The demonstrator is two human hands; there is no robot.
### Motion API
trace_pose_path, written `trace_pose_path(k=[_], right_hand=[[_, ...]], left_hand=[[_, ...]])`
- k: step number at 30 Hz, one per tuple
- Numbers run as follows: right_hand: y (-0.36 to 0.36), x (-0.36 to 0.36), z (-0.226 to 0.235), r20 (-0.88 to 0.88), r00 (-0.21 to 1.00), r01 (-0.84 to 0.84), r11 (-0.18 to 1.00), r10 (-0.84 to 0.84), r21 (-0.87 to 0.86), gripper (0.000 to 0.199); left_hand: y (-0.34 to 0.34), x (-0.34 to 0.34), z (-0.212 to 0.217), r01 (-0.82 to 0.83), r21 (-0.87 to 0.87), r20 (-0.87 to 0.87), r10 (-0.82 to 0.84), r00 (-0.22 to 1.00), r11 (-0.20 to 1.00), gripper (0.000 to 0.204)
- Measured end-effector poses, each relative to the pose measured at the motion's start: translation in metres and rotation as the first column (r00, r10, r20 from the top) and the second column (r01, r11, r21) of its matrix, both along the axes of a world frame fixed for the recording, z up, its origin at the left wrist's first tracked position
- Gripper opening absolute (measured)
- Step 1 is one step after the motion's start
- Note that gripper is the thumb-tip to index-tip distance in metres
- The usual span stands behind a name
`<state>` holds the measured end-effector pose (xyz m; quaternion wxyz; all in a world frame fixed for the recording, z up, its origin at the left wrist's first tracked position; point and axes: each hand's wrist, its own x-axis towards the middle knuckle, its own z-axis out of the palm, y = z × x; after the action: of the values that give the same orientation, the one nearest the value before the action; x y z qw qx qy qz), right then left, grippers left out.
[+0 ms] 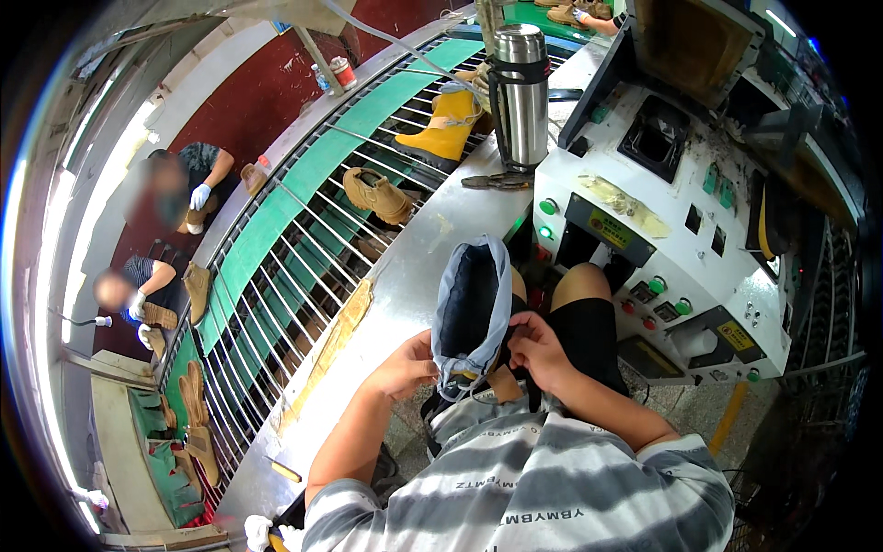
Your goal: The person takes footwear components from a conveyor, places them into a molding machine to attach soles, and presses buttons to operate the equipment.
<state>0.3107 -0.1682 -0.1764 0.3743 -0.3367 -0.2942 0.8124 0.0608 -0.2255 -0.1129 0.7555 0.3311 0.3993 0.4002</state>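
Striped in grey and white, the person's shirt [552, 488] fills the picture at six o'clock, and both bare forearms rise from it toward the centre. Between them stands a boot upper [471, 313] with a pale grey collar and a dark lining, held upright over the lap, its open mouth pointing to twelve o'clock. Its lower edge, where tan leather and a bit of yellow show, sits between the two hands. The left hand [407, 368], at nine o'clock of the upper, has its fingers pressed against the lower left side of it. The right hand [538, 348], at three o'clock, pinches the collar edge or something small beside it; which one I cannot tell.

As for progress, the upper looks unfinished: no sole is visible on it, and both hands are busy at its bottom edge, so the work on this piece seems to be under way rather than done.

At one to three o'clock stands a white machine [662, 230] with green buttons. A steel flask [521, 92] rises at twelve o'clock beside a yellow boot [446, 124] and a tan boot [377, 195] on a railed conveyor [303, 239]. At nine o'clock, well apart, gloved co-workers [170, 189] handle other tan boots.
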Motion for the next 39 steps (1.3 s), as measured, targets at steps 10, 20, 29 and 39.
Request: trace_pose_path(k=[10,20,29,39], right_hand=[[0.103,-0.032,0.058,0.228,0.970,-0.118,0.983,0.083,0.144,0.029],[0.104,-0.035,-0.022,0.132,0.989,0.012,0.929,-0.066,0.370,0.026],[0.085,-0.050,-0.042,0.222,0.967,-0.011,0.856,-0.122,0.517,0.019],[0.052,-0.013,-0.150,0.583,0.812,-0.034,0.998,0.001,0.046,0.046]], left_hand=[[0.132,-0.004,0.042,-0.091,0.304,-0.496,0.239,0.835,0.948,0.027],[0.156,0.012,0.067,0.397,0.367,-0.864,0.151,0.479,0.841,0.031],[0.142,0.012,0.081,0.288,0.260,-0.875,0.099,0.475,0.922,0.030],[0.069,-0.026,-0.065,-0.133,0.260,-0.578,0.265,0.772,0.956,0.032]])
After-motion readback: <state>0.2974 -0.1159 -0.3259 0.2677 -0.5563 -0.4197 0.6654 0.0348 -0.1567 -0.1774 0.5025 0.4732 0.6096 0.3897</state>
